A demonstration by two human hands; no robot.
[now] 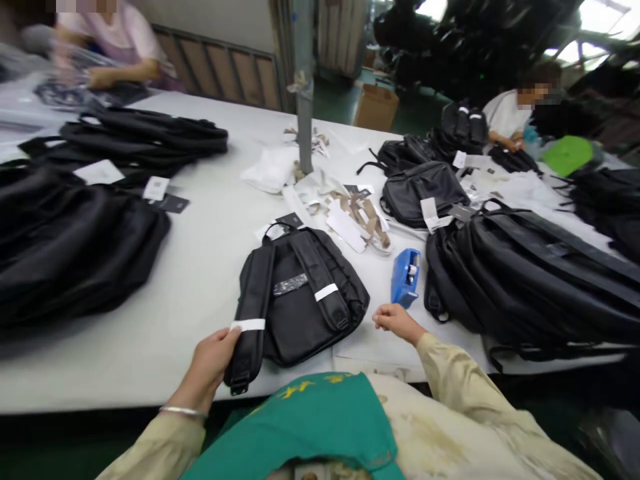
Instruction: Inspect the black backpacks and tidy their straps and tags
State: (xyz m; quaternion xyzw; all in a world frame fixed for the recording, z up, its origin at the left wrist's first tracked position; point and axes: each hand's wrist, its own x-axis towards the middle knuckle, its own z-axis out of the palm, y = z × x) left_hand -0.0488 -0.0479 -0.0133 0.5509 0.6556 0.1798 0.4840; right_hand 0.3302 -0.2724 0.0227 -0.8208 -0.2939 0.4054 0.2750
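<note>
A black backpack (pixel 293 330) lies on the white table (pixel 195 267) before me, its back panel and both shoulder straps facing up. My left hand (pixel 209 365) is closed on the left shoulder strap (pixel 254 283), at the edge of a white band (pixel 253 325) wrapped round it. The other strap (pixel 313 260) carries a similar white band (pixel 326 292). Right of the backpack, my right hand (pixel 401 324) has its fingers pinched together; whether anything small is between them cannot be made out. Just beyond it stands a blue tape dispenser (pixel 404 280).
Black bags are piled at left (pixel 75 247) and right (pixel 530 273). Behind the backpack lie tan straps and paper scraps (pixel 357 217), near a grey post (pixel 304 87). Two other people work at the far left (pixel 135 40) and far right (pixel 503 113). A cardboard box (pixel 376 108) stands beyond.
</note>
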